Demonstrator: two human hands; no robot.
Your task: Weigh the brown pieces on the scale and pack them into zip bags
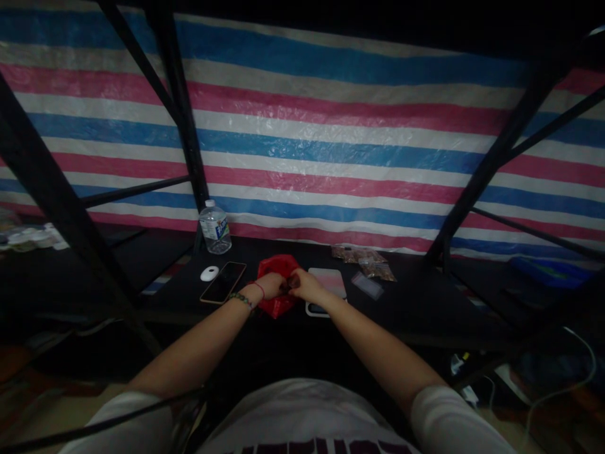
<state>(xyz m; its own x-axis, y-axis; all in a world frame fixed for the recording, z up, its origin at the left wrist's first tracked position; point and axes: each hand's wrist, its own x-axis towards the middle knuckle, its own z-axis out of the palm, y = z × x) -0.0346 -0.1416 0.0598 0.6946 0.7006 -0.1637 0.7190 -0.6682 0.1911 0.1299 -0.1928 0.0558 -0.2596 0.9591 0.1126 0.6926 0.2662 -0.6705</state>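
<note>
A red plastic bag (276, 308) lies crumpled near the front edge of the black shelf. My left hand (270, 285) is over it, fingers pinched together. Meeting it from the other side, my right hand (306, 287) is also pinched, its fingertips close to those of the left. Something small and dark shows between the fingertips, too dim to name. Just right of the bag is a flat pale scale-like device (327, 281) with a pinkish top, partly behind my right wrist. A small clear zip bag (367, 285) lies beyond it.
Left of the bag are a phone (224, 282), a white rounded case (209, 273) and a clear plastic bottle (215, 228). Several clear packets with brown contents (362, 255) lie at the back right. Black metal posts (182, 113) frame the shelf before a striped sheet (331, 145).
</note>
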